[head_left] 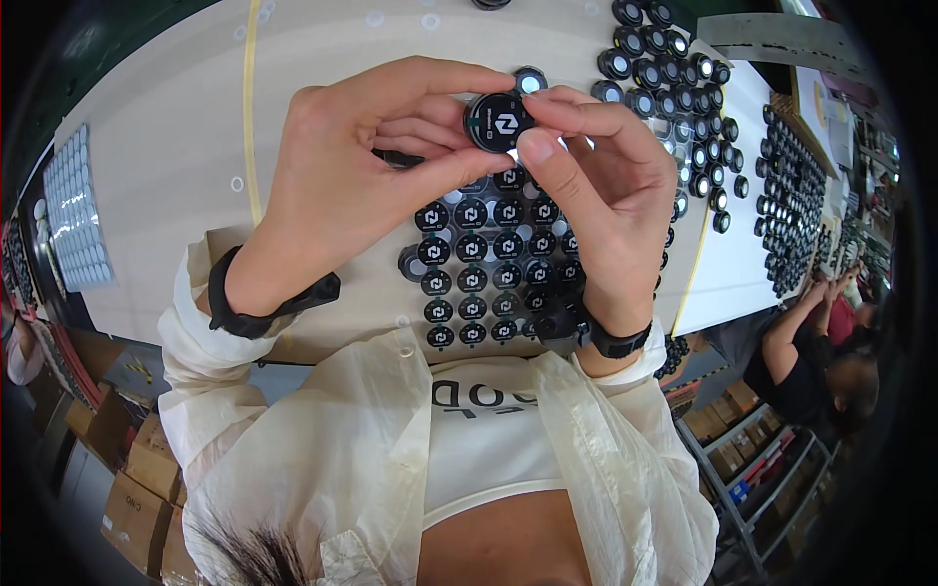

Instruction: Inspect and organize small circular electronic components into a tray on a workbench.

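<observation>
A round black puck-like piece (496,122) with a white emblem on its face is held up over the table between both hands. My left hand (362,142) grips its left side, thumb below and fingers above. From the right, the thumb and forefinger of my right hand (616,186) pinch at its edge; whether they hold a film or only the rim I cannot make out. Beneath the hands, several rows of similar black pieces (471,246) lie emblem up on the table, partly hidden by my right hand and wrist. One more round piece (530,81) shows just behind the held one.
More black round pieces with pale centres (674,73) crowd the right of the table (342,44). A sheet of pale round items (76,210) lies far left. Yellow tape (251,117) crosses the surface. Another person (796,342) works at the right; cardboard boxes (137,503) stand lower left.
</observation>
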Action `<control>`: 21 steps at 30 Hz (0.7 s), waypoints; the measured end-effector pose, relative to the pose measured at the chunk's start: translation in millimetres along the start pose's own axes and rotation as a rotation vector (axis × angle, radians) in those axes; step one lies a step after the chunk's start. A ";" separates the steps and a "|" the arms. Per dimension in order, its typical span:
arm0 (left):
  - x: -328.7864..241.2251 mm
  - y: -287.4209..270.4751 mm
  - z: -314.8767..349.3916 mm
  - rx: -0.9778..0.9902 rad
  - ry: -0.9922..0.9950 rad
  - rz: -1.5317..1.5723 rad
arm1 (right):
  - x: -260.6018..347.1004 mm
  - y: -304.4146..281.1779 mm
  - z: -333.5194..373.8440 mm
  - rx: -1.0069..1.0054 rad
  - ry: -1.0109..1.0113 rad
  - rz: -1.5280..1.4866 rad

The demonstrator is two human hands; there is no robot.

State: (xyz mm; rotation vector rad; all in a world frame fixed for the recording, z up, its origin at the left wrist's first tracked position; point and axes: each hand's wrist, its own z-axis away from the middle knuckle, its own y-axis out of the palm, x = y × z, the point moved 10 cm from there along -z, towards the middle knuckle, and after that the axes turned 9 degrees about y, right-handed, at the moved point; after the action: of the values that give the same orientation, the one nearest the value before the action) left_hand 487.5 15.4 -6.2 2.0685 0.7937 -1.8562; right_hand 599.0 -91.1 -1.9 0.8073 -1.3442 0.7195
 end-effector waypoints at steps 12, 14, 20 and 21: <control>-3.2 -5.0 1.2 -0.036 0.081 -0.103 | -1.2 -1.6 1.1 -0.082 -0.036 0.156; -0.2 -5.7 1.5 -0.041 0.092 -0.114 | -3.4 -0.5 0.8 -0.081 -0.050 0.201; 1.3 -4.9 -3.2 -0.016 0.106 -0.076 | -2.2 -1.3 0.1 -0.129 -0.125 0.352; 0.4 -4.1 -7.5 0.007 0.134 -0.050 | -0.4 -1.5 0.6 -0.156 -0.147 0.399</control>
State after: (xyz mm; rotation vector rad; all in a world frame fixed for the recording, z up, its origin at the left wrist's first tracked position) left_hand 491.6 22.8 -4.6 2.2154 0.8804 -1.7625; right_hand 599.8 -92.4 -2.5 0.4771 -1.6975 0.8631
